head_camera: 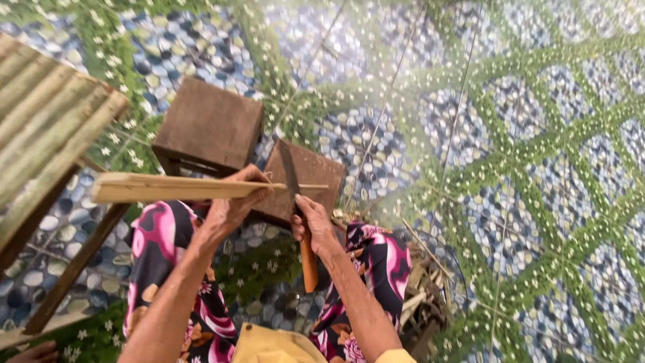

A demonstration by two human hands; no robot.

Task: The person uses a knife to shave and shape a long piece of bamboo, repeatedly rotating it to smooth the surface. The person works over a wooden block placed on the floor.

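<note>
My left hand (234, 202) grips a long pale bamboo strip (168, 187) held level, its thin tip pointing right. My right hand (313, 225) is closed around the orange wooden handle (308, 263) of a knife, whose dark blade (289, 173) stands up and crosses the strip near its thin end. Both hands hover above my knees, which are covered in pink, black and white patterned cloth (161, 249). Below the hands lies a low wooden block (310, 176) on the floor.
A second wooden stool (207, 126) stands behind the block. A slatted bamboo bench (47, 128) fills the left side. A heap of shavings and offcuts (420, 296) lies by my right knee. The floor (510, 134) has a pebble and flower pattern.
</note>
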